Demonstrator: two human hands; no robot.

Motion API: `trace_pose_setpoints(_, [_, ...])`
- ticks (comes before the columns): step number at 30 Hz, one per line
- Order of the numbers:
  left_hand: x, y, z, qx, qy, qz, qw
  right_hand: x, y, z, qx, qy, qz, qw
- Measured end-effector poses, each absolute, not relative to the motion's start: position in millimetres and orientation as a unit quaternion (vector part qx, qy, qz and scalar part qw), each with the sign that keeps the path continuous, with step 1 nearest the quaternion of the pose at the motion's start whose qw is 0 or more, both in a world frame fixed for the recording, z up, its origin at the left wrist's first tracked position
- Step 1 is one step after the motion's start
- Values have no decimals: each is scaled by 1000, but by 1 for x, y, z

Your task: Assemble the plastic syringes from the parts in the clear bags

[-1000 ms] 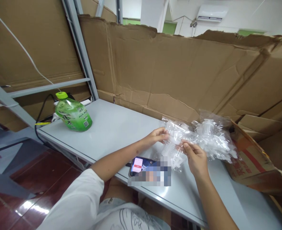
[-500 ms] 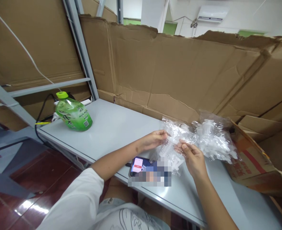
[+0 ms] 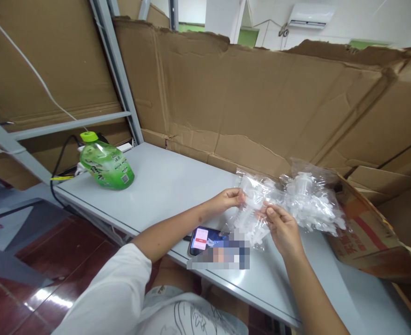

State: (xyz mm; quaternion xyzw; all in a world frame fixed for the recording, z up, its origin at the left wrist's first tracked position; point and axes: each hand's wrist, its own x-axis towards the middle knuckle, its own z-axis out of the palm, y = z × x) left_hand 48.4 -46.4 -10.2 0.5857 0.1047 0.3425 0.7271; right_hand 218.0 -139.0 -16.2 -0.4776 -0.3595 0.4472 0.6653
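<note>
A clear plastic bag of white plastic parts lies on the table in front of me. My left hand pinches the bag's left edge between thumb and fingers. On the opposite side, my right hand is closed on the bag, thumb against fingertips. Both hands sit at about the same height, a short span apart. What the white parts are cannot be made out through the crinkled film. A second clear bag of white parts rests just right of the first.
A phone with a lit screen lies at the table's near edge, partly covered by a blurred patch. A green bottle stands at the left of the grey table. An open cardboard box is at the right; a cardboard wall rises behind.
The hands stay almost in place at the bag; its film between them has shifted slightly. The view has moved a little.
</note>
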Motion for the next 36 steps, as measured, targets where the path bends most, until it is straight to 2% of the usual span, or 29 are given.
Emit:
trace_pose_setpoints(7, [46,-48,-7,676,133,387,613,217,-138,-18,-484,-361,442,664])
trace_pose_setpoints(11, [51,-47,-14,679,162,404,590,215,-138,-17,-495,-353,433,665])
trace_pose_setpoints(17, [55,-46,-21,661,182,420,594,214,-137,-19,-505,-356,432,657])
trace_pose_setpoints(28, [52,-46,-17,622,134,380,672,216,-139,-11,-510,-339,424,667])
trace_pose_setpoints(36, [50,-46,-15,598,158,329,714,218,-139,-14,-503,-360,434,655])
